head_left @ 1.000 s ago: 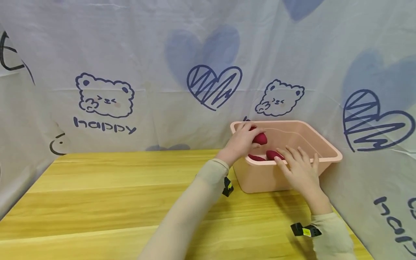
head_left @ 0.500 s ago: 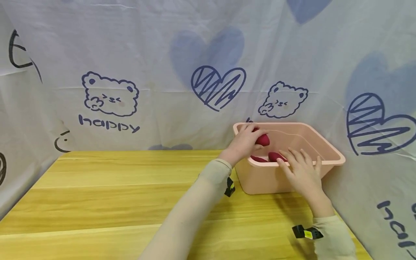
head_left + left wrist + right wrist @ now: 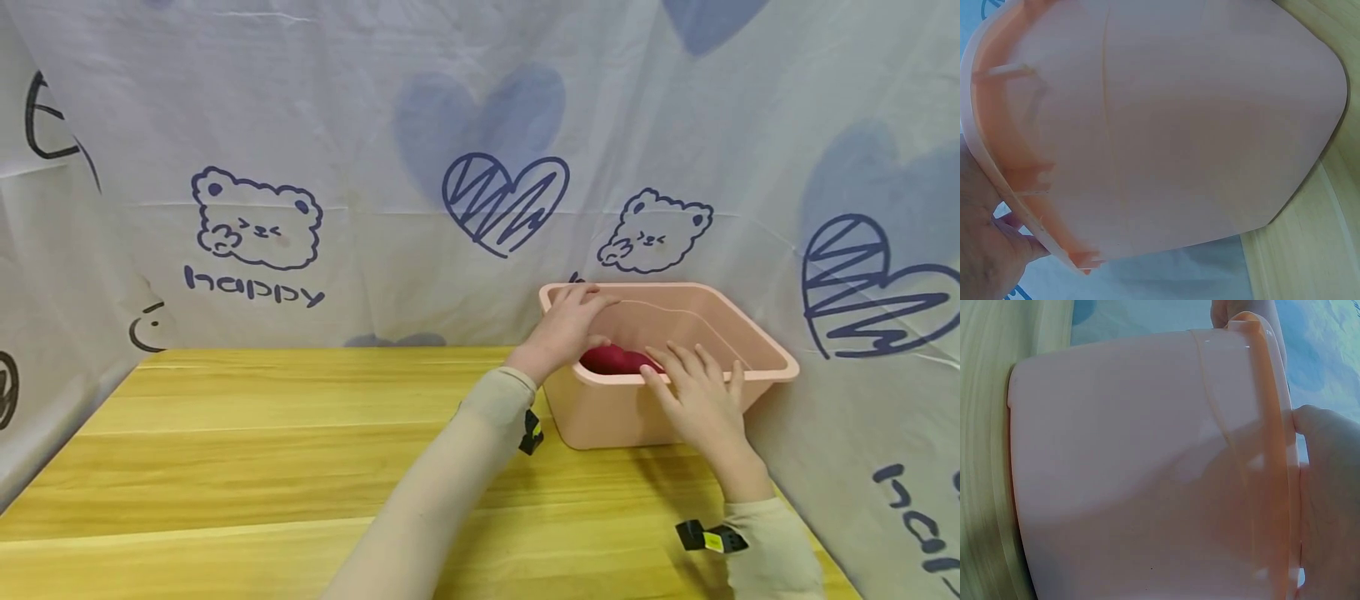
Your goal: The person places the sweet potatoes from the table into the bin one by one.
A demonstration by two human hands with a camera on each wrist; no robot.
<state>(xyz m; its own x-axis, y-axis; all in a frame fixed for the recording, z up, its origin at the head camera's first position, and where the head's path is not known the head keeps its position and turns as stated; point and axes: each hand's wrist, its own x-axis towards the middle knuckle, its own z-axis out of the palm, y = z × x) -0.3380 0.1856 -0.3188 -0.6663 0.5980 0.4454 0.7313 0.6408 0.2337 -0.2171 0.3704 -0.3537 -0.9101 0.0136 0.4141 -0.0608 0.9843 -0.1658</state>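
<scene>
A pink plastic bin (image 3: 622, 412) stands on the table with dark red, rounded things (image 3: 613, 360) inside, partly hidden behind its near rim. My left hand (image 3: 562, 329) reaches over the left end of the bin, fingers spread and nothing between them. Over the near rim lies my right hand (image 3: 697, 400), its fingers spread above the inside and the thumb at the rim. In the left wrist view, the bin's outer wall (image 3: 1197, 137) fills most of the picture, with the left hand (image 3: 988, 231) at its rim. The right wrist view has the right hand (image 3: 1332, 494) along the rim.
The yellow wood-grain table (image 3: 262, 442) stretches out to the left of the bin. A pale curtain (image 3: 360, 208) with blue hearts and bear drawings hangs close behind and to the right. Both wrists carry small black devices (image 3: 711, 537).
The dark red thing in my left hand has been let go and now lies down in the bin with the others. Both hands have stayed nearly in place.
</scene>
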